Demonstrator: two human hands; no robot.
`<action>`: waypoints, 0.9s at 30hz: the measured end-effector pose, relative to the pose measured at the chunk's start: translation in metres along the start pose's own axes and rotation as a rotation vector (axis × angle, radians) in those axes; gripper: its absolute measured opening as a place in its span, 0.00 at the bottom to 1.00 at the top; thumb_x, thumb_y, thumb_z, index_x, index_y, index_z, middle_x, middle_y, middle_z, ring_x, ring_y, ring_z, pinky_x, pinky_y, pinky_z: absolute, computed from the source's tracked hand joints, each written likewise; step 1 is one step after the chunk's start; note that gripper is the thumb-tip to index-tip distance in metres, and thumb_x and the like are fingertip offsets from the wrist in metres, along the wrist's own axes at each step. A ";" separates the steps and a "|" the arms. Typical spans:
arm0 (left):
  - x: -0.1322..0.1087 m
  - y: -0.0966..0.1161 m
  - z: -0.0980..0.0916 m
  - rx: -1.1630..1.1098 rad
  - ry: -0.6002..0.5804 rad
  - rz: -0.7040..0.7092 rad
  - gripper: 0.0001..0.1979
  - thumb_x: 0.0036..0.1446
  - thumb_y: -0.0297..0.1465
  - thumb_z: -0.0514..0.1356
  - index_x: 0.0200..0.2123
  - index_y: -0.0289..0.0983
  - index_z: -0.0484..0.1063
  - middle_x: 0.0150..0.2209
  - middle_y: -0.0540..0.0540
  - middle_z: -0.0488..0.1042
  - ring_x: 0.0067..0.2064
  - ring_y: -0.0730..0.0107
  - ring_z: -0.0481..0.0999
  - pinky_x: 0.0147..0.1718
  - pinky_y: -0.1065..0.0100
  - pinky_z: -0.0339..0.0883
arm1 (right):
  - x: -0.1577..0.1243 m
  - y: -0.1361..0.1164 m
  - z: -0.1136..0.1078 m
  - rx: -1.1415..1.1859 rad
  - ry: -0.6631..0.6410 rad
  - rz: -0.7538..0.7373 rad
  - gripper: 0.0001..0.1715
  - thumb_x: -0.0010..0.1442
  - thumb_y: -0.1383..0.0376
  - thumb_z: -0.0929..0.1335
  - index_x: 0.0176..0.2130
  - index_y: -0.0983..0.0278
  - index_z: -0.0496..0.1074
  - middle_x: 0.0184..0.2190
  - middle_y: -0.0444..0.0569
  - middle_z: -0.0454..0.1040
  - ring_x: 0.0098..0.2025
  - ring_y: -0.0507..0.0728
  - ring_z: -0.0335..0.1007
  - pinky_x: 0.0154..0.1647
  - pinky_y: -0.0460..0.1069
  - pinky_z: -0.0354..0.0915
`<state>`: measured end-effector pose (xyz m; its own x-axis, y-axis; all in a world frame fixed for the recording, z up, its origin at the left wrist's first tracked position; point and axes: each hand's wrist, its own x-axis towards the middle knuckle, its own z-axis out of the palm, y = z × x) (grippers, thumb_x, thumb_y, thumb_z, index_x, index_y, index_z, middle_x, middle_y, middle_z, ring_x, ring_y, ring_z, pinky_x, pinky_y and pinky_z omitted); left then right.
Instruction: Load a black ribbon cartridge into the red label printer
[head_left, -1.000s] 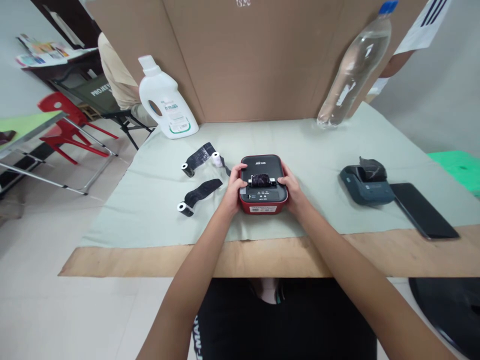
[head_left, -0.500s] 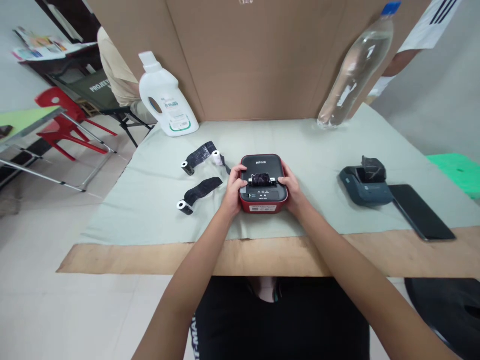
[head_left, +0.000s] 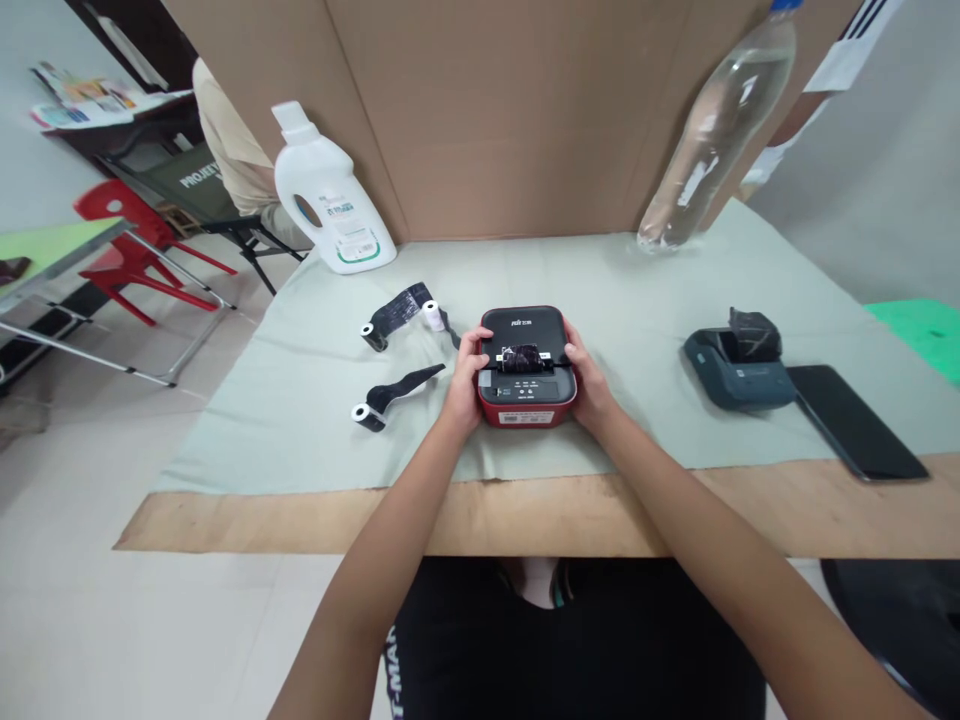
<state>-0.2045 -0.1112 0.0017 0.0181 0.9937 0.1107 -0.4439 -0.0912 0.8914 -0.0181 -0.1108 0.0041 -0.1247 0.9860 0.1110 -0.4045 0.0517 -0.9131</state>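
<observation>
A red and black label printer [head_left: 526,390] stands on the cloth in front of me, with a short dark printed strip [head_left: 521,358] sticking out of its top slot. My left hand [head_left: 469,375] grips its left side, fingers at the edge of the lid. On the opposite side my right hand [head_left: 586,378] is wrapped round the body, thumb near the slot. Left of the printer lie partly unrolled paper rolls with dark printed strips: a lower roll [head_left: 369,416], an upper roll [head_left: 373,336] and a small white roll [head_left: 433,315].
A smaller dark printer [head_left: 739,375] and a black phone [head_left: 859,420] lie to the right. A white jug [head_left: 334,200] and a water bottle [head_left: 720,130] lean against a cardboard panel [head_left: 510,120]. Wood edges the table [head_left: 285,520]. One person sits back left; another's arm shows back right.
My right thumb has pulled back from the slot towards the printer's right edge. The lower roll's strip has twisted to look narrower. The view has shifted slightly.
</observation>
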 end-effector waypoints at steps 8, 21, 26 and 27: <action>0.004 0.003 -0.004 0.010 -0.011 -0.015 0.38 0.47 0.31 0.65 0.63 0.53 0.68 0.73 0.52 0.67 0.78 0.49 0.60 0.71 0.56 0.63 | 0.004 -0.003 -0.003 0.001 0.019 -0.021 0.42 0.51 0.51 0.77 0.64 0.52 0.72 0.73 0.47 0.70 0.79 0.70 0.58 0.82 0.67 0.55; 0.001 -0.001 -0.002 0.051 0.008 0.014 0.21 0.47 0.34 0.61 0.47 0.45 0.74 0.66 0.49 0.73 0.73 0.48 0.66 0.70 0.54 0.63 | 0.009 0.000 -0.008 -0.023 0.021 -0.028 0.43 0.50 0.50 0.77 0.63 0.52 0.72 0.72 0.48 0.71 0.78 0.72 0.60 0.81 0.70 0.55; -0.001 0.002 -0.002 0.030 0.014 0.010 0.20 0.46 0.34 0.62 0.46 0.46 0.74 0.65 0.50 0.74 0.72 0.47 0.67 0.70 0.53 0.63 | 0.007 -0.003 -0.006 0.011 0.016 -0.003 0.40 0.50 0.54 0.77 0.62 0.51 0.73 0.71 0.47 0.72 0.78 0.71 0.60 0.83 0.69 0.52; -0.001 0.003 -0.003 0.028 0.015 0.006 0.21 0.46 0.34 0.62 0.47 0.46 0.75 0.65 0.49 0.74 0.72 0.47 0.67 0.70 0.52 0.63 | 0.007 -0.004 -0.005 0.019 0.017 0.000 0.39 0.51 0.54 0.76 0.62 0.51 0.73 0.71 0.47 0.72 0.78 0.70 0.60 0.83 0.69 0.52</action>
<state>-0.2084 -0.1125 0.0033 0.0019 0.9939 0.1101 -0.4186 -0.0992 0.9027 -0.0129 -0.1035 0.0061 -0.1089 0.9886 0.1043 -0.4218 0.0491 -0.9054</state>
